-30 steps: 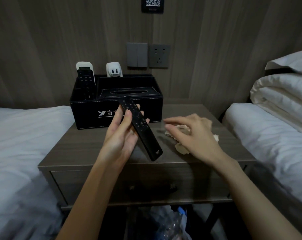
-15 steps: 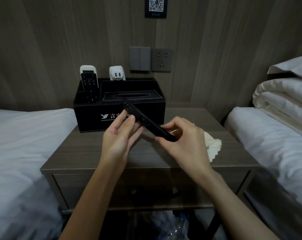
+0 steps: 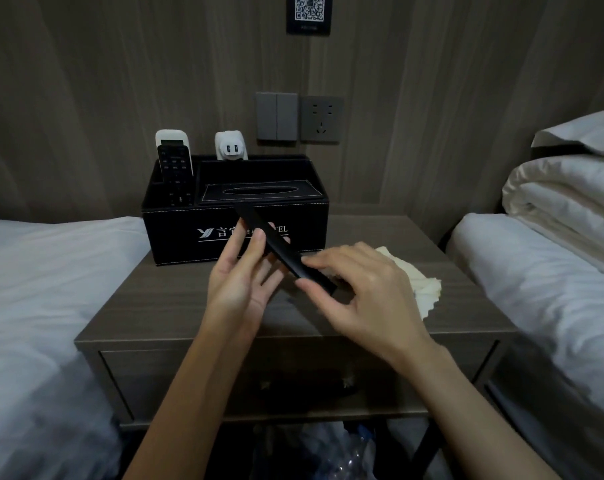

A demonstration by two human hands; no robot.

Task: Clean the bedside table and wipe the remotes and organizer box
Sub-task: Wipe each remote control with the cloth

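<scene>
Above the worktop point(image 3: 176, 306), my left hand point(image 3: 243, 285) turns palm up, fingers pinching the black remote point(image 3: 280, 251); my right hand point(image 3: 361, 294), at 3 o'clock, pinches its near end.

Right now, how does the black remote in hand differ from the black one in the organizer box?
The held remote is tilted, buttons hidden; the boxed remote stands upright, buttons showing. Left hand and right hand grip the held remote; the boxed remote sits untouched. Both black.

Occlusions around organizer box point(image 3: 176, 237)
Its print partly covered by black remote point(image 3: 282, 252); cloth point(image 3: 423, 289) right of box half behind right hand point(image 3: 359, 292); QR placard point(image 3: 308, 15) above box clipped by top edge.
</scene>
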